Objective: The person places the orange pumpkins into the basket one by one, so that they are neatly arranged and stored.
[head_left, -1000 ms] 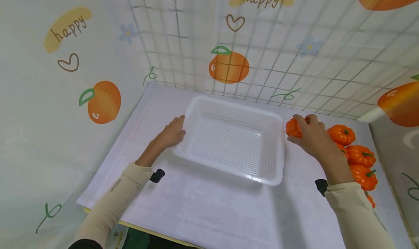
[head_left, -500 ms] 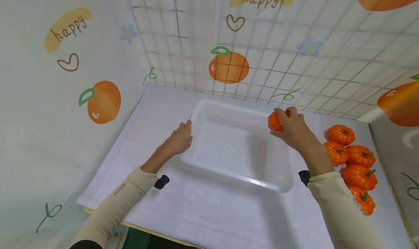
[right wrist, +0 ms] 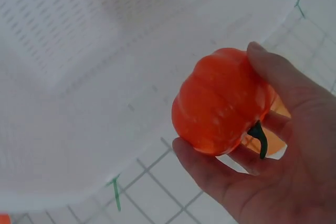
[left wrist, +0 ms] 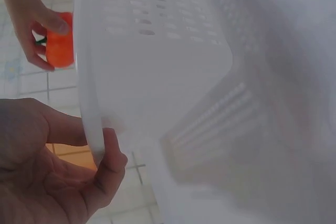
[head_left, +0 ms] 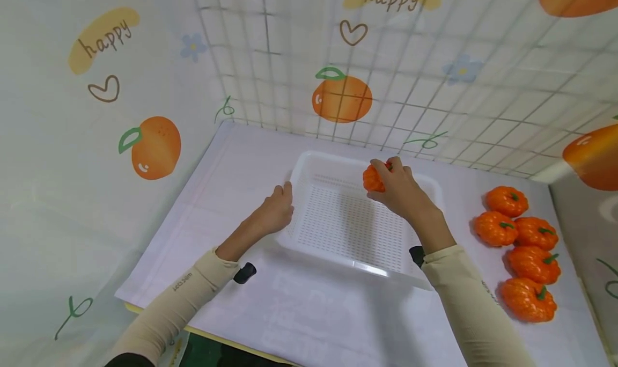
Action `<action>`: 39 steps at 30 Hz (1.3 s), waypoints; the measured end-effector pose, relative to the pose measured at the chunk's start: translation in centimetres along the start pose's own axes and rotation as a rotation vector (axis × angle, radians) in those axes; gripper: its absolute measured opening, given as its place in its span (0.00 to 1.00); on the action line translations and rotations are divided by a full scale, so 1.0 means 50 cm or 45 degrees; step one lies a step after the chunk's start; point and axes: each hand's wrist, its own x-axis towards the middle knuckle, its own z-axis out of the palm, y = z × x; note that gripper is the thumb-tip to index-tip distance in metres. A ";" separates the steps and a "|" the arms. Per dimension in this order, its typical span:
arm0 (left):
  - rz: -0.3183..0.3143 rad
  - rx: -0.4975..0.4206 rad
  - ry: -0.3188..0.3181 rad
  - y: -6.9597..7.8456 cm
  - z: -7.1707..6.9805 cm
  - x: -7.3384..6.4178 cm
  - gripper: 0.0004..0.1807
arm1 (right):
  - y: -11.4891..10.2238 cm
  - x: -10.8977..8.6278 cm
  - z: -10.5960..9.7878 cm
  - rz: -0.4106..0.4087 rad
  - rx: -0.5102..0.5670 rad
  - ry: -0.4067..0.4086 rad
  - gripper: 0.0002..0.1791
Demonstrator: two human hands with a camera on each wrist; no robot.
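Observation:
A white perforated plastic basket (head_left: 333,251) sits on the table, and my left hand (head_left: 275,211) pinches its left rim between thumb and fingers, as the left wrist view shows at the rim (left wrist: 86,87). Over the back part of the basket, my right hand (head_left: 403,192) grips a small orange pumpkin (right wrist: 220,100) with a dark green stem. Thumb and fingers lie around the pumpkin's sides in the right wrist view. In the head view the hand partly hides this pumpkin (head_left: 373,179).
Several more orange pumpkins lie grouped at the table's right side, one of them the nearest pumpkin (head_left: 527,301). A white cloth (head_left: 299,324) covers the table. Behind stands a wire grid under a printed sheet (head_left: 410,88); another printed wall (head_left: 63,195) is on the left.
My right hand has carried the pumpkin leftward from beside the basket to above it. The basket has slid a little right and nearer, with my left hand moving along on its rim.

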 end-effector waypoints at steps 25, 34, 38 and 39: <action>0.063 0.064 0.014 0.008 0.015 -0.008 0.35 | -0.060 0.071 0.108 -0.148 -0.049 -0.164 0.39; 0.072 0.107 0.015 0.007 0.016 -0.007 0.35 | -0.074 0.093 0.143 -0.156 -0.075 -0.206 0.40; 0.077 0.138 0.014 0.009 0.016 -0.006 0.35 | -0.074 0.100 0.160 -0.168 -0.076 -0.213 0.39; 0.074 0.141 0.009 0.010 0.015 -0.006 0.35 | -0.074 0.102 0.165 -0.175 -0.079 -0.209 0.39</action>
